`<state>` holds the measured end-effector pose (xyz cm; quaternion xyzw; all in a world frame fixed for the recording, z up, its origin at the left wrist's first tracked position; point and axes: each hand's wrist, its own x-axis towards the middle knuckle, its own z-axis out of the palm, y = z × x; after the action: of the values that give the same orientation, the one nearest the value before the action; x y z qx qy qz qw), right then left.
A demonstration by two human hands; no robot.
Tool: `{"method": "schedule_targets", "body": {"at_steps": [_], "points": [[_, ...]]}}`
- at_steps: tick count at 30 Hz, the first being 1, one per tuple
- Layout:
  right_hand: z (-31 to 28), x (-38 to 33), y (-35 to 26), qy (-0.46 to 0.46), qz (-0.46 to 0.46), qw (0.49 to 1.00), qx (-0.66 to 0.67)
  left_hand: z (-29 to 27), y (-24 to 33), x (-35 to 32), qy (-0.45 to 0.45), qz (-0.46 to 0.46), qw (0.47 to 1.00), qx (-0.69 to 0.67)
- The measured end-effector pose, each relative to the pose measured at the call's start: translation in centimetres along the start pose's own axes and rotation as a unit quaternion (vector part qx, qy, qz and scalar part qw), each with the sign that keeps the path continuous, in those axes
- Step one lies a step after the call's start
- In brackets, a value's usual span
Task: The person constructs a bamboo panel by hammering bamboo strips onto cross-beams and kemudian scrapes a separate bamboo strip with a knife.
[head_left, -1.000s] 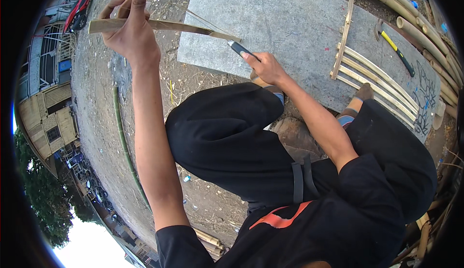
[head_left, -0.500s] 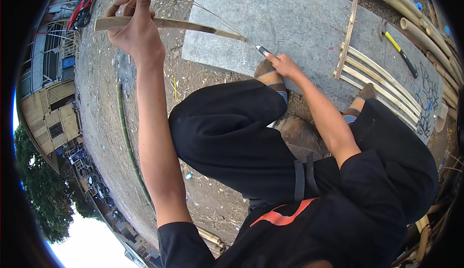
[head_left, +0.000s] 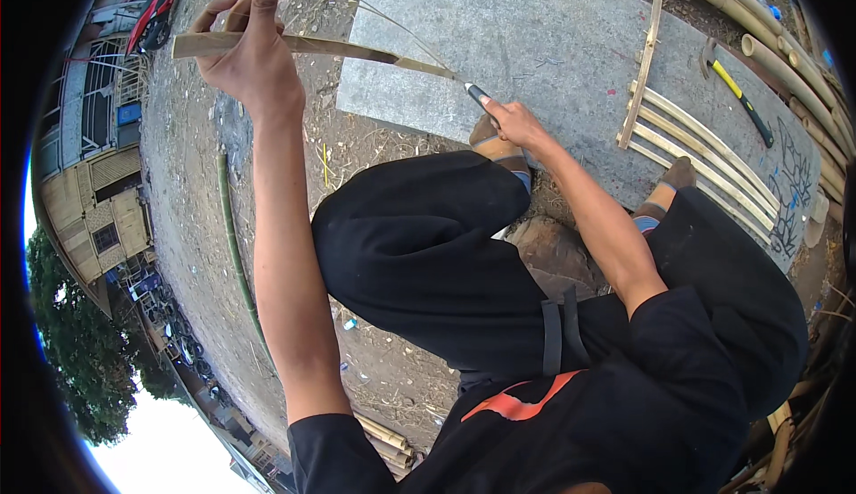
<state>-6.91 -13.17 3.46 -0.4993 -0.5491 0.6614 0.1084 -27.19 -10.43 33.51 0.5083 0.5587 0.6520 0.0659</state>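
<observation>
My left hand [head_left: 254, 61] is raised at the upper left, its fingers closed round a flat bamboo strip [head_left: 343, 46]. The strip slants down to the right toward my right hand [head_left: 515, 125]. That hand grips the dark and light handle of a knife [head_left: 477, 94], whose blade meets the strip's far end; the cutting edge is too small to make out. Thin slivers [head_left: 401, 26] rise from that end, back toward my left hand. Below the knife, my socked foot [head_left: 497, 142] rests at the edge of a grey slab [head_left: 535, 30].
On the slab's right lie several pale bamboo strips [head_left: 704, 151] joined to a crosspiece [head_left: 644, 66]. A hammer [head_left: 738, 97] with a yellow and black handle lies beyond them. Bamboo poles [head_left: 785, 75] line the far right. A green pole [head_left: 234, 244] lies on the ground at left.
My right hand and the knife have shifted slightly left along the strip. My left hand and the strip are almost where they were.
</observation>
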Motion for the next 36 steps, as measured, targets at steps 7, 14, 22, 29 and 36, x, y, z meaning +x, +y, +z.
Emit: {"method": "schedule_targets", "body": {"at_steps": [7,14,22,29,36], "points": [[0.3,-1.5,-1.3,0.037,-0.024,0.990,-0.133,-0.6,-0.4,0.4,-0.011,0.006,1.000,-0.017],[-0.4,-2.1,-4.7,0.004,-0.033,0.991,-0.131,-0.9,-0.5,0.5,0.008,-0.004,1.000,0.012],[-1.4,-2.7,-7.6,-0.058,-0.180,0.979,-0.069,-1.7,-0.9,0.2,0.027,0.005,1.000,-0.002],[-1.1,-1.5,1.8,0.034,0.037,0.972,-0.229,-1.7,-0.5,0.6,0.047,-0.012,0.999,0.018],[-2.2,1.5,3.7,-0.022,0.076,0.994,-0.080,-0.4,-0.7,0.5,0.030,-0.022,0.999,0.011]]}}
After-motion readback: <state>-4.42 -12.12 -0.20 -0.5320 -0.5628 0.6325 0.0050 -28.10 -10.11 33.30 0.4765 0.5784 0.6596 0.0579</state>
